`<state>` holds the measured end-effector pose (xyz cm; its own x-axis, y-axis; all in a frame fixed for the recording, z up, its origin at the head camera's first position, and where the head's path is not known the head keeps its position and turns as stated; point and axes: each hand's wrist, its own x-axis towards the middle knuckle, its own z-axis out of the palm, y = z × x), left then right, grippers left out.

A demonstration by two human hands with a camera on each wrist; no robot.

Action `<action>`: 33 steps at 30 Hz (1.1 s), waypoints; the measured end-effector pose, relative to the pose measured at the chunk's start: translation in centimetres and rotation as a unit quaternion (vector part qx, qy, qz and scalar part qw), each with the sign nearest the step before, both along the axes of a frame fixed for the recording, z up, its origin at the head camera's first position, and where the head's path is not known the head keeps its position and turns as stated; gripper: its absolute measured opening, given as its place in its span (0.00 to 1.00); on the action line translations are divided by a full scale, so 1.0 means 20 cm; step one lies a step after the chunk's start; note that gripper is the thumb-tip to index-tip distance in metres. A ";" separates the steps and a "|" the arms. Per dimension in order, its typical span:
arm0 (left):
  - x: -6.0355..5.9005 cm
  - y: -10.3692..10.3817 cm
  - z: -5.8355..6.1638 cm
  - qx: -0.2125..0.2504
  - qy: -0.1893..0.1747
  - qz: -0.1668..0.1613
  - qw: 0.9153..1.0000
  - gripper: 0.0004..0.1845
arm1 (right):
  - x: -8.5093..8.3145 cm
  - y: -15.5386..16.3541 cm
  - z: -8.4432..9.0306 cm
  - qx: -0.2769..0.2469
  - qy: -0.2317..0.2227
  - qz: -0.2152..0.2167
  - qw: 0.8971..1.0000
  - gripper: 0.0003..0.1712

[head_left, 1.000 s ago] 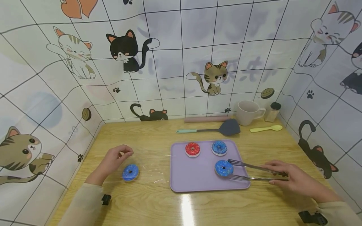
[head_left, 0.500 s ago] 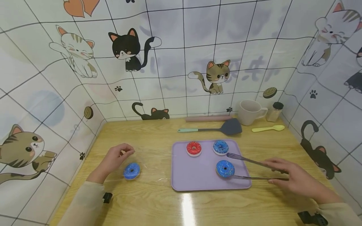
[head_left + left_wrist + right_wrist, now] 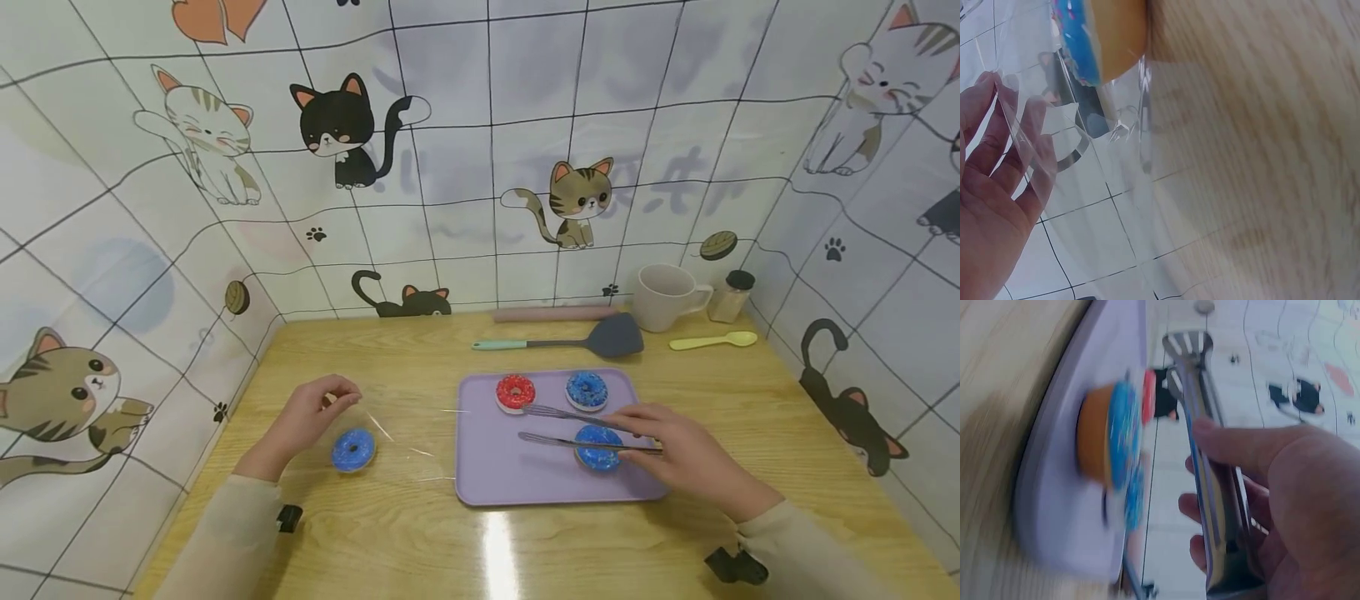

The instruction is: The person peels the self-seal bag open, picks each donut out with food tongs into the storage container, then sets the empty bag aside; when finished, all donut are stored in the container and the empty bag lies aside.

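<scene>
Your right hand (image 3: 678, 454) has swung the tongs (image 3: 577, 427) leftward over the near blue doughnut (image 3: 598, 446), left lying on the tray (image 3: 510, 475), while your left hand (image 3: 303, 421) pinches the clear bag (image 3: 397, 442) round the other doughnut (image 3: 353, 450) on the worktop (image 3: 420, 542).

head: high, down at table (image 3: 420, 533) | wrists: close, sideways

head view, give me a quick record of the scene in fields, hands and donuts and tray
left hand: pinches a clear bag on the table
right hand: holds tongs above the tray
on tray: red donut, two blue donuts
off tray: blue donut by the left hand, inside the bag
behind tray: spatula, mug, spoon
</scene>
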<state>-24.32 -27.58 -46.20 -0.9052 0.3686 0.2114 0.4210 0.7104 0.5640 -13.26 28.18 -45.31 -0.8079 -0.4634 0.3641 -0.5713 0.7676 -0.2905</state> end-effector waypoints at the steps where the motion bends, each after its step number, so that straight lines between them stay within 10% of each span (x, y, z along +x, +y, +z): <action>1: 0.00 0.00 0.00 0.001 -0.001 -0.001 1.000 0.04 | -0.01 -0.03 0.00 0.001 -0.002 0.002 1.000 0.31; 33: 0.00 0.00 0.00 0.014 -0.008 0.004 1.000 0.04 | -0.25 -0.86 -0.08 0.033 -0.079 0.065 0.994 0.27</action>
<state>-24.30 -27.48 -46.14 -0.9117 0.3546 0.2077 0.4059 0.6981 0.5899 -18.16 11.06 -46.91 -0.7847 -0.5861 0.2021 -0.6176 0.7108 -0.3365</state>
